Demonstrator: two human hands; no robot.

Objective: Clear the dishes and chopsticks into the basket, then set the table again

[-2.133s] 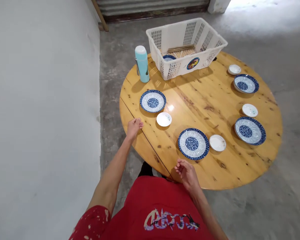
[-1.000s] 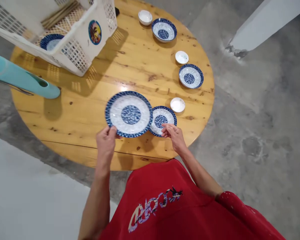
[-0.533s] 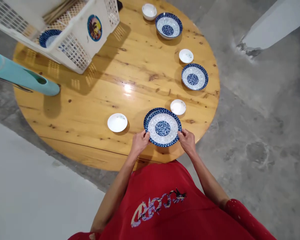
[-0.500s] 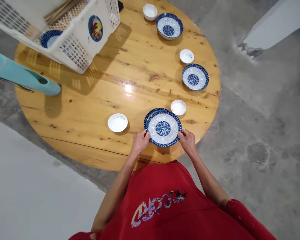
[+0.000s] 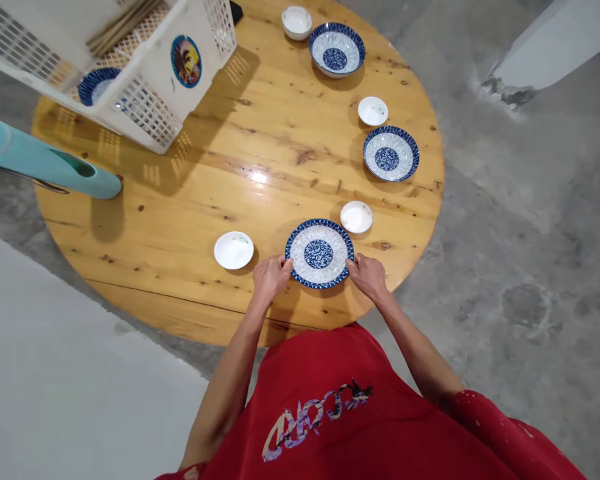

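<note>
A blue-and-white patterned plate (image 5: 319, 255) is between my two hands near the table's front edge. My left hand (image 5: 272, 276) grips its left rim, thumb on top and fingers beneath. On the opposite rim my right hand (image 5: 367, 275) pinches the plate the same way. Whether another dish lies under it is hidden. A small white bowl (image 5: 357, 217) stands close to the plate's upper right, and another white bowl (image 5: 234, 251) sits to the left of my left hand.
Farther along the round wooden table (image 5: 280, 153) are a blue-rimmed dish (image 5: 391, 154), a small white bowl (image 5: 373, 111), a blue-rimmed bowl (image 5: 337, 50) and another white bowl (image 5: 297, 23). A white plastic basket (image 5: 150, 93) holding dishes and sticks stands back left, near a turquoise tube (image 5: 55, 159).
Both hands have shifted the plate slightly left. A second blue rim that showed behind its upper left edge is no longer visible. The view has moved a little.
</note>
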